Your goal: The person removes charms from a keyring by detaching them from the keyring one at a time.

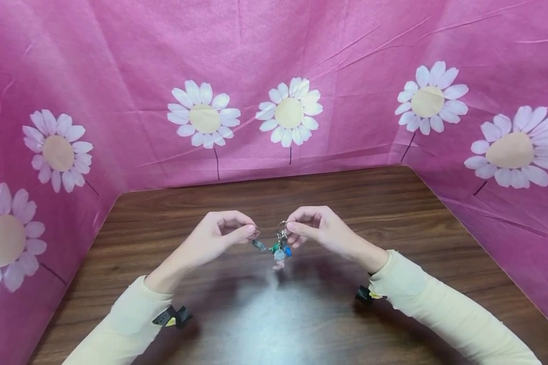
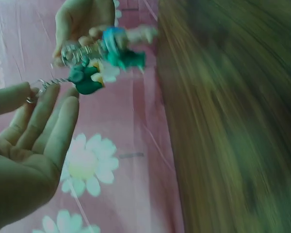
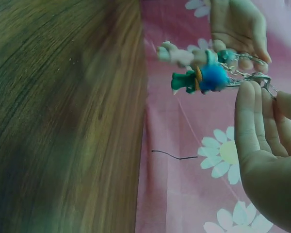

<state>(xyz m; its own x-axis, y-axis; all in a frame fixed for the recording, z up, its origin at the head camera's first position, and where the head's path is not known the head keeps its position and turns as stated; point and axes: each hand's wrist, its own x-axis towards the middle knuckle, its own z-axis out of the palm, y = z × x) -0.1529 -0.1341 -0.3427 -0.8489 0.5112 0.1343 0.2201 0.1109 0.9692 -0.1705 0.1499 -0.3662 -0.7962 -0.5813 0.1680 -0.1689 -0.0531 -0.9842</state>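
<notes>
Above the middle of the wooden table, my left hand (image 1: 212, 237) pinches the small metal ring of a keychain between thumb and fingertips. A dark green charm (image 2: 86, 80) hangs from its short chain. My right hand (image 1: 324, 228) pinches a larger metal key ring (image 1: 281, 225). Several figurine keychains dangle from this ring on chains, among them a blue-and-green figure (image 3: 213, 78) and a pale pink one (image 3: 182, 57). The left keychain hangs close beside this bunch. Whether its ring is linked to the larger one I cannot tell.
The brown wooden table (image 1: 201, 203) lies below both hands, with a glare patch near its front. A pink cloth (image 1: 237, 45) with white daisies surrounds its back and sides. Dark straps with small devices (image 1: 178, 317) sit at both wrists.
</notes>
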